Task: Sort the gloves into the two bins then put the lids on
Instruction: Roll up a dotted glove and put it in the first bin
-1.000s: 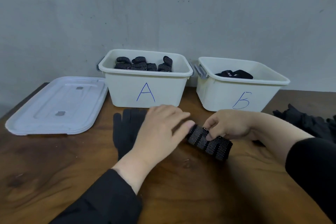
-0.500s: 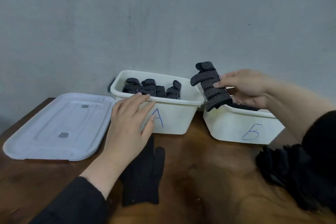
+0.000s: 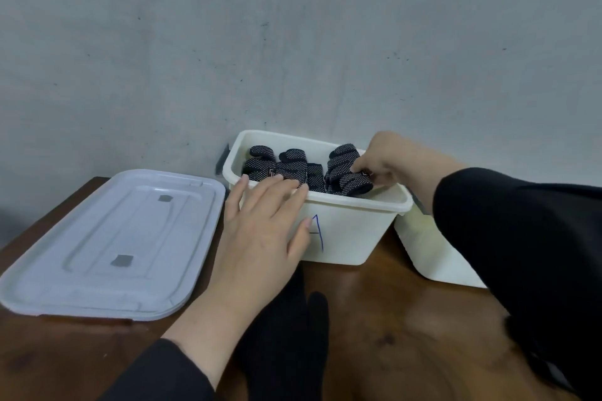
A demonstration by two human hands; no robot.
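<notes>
White bin A point(image 3: 351, 234) stands by the wall and holds several rolled dotted gloves point(image 3: 290, 166). My right hand point(image 3: 387, 156) reaches into its right end and pinches a rolled dotted glove point(image 3: 350, 181) against the others there. My left hand point(image 3: 260, 231) lies with straight fingers on the bin's front rim and wall, partly covering the blue letter. A plain black glove point(image 3: 293, 342) lies flat on the table beneath my left wrist. White bin B point(image 3: 426, 254) is mostly hidden behind my right sleeve.
Stacked white lids point(image 3: 107, 244) rest on the wooden table point(image 3: 407, 335) left of bin A. A dark pile of gloves point(image 3: 527, 365) shows at the right edge under my sleeve. The grey wall stands right behind the bins.
My right hand carried the dotted glove from above bin B leftward and down into bin A. My left hand moved up onto the bin's front rim. The view shifted left.
</notes>
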